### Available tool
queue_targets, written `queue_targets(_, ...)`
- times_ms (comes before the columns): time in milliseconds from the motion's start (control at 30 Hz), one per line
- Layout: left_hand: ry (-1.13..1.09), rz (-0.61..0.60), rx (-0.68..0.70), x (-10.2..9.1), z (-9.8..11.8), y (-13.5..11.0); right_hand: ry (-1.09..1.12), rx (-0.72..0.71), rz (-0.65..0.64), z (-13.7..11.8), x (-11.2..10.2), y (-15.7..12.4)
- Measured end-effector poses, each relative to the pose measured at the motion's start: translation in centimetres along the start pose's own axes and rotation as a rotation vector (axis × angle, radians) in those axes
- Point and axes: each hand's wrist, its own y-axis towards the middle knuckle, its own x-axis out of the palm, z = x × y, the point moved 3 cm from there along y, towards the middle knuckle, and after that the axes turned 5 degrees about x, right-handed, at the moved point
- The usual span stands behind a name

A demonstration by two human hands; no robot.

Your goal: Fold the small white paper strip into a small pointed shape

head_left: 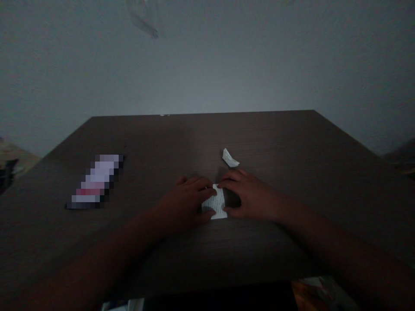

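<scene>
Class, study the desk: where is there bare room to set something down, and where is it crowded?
Bare tabletop lies right of the white scrap, beyond the right hand, and between the phone and left hand. Crowded: around the printed paper, with both hands at it.

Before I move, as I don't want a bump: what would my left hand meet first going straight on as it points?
Probably your right hand, facing your left hand across the printed paper; depth is hard to judge.

Paper sheet (pixel 219 203) on table (pixel 259 134) — between the hands (pixel 186 198) (pixel 257 196), scrap (pixel 229 159) behind (nearer the right), phone (pixel 100 177) at left.
</scene>
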Motion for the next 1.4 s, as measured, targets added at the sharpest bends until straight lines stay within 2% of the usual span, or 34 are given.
queue_targets(167, 0.029, -0.003, 0.050, 0.2, 0.0, -0.1, -0.037, 0.026, 0.044, -0.4, 0.3, 0.1)
queue_targets(433, 0.032, -0.006, 0.082, 0.3, 0.2, 0.0, 0.036, 0.118, 0.181, 1.5, 1.1, 1.9)
queue_targets(633, 0.035, 0.008, 0.083, 0.8, -0.2, 0.1, 0.023, 0.258, 0.199, 1.7, 1.2, 2.6)
queue_targets(733, 0.050, 0.027, 0.079, 0.7, -0.2, 0.1, 0.028, 0.257, 0.211, 1.8, 1.1, 2.5)
queue_targets(933, 0.042, 0.028, 0.069, 0.5, -0.1, 0.0, 0.061, 0.134, 0.156, 1.8, 0.6, 1.9)
queue_targets(1133, 0.026, 0.006, 0.035, 0.4, -0.2, 0.1, 0.047, 0.122, 0.091, 0.7, 0.0, 1.0)
queue_targets(1400, -0.014, -0.029, 0.002, 0.3, -0.1, 0.0, 0.002, 0.117, -0.077, -1.3, -0.7, -0.4)
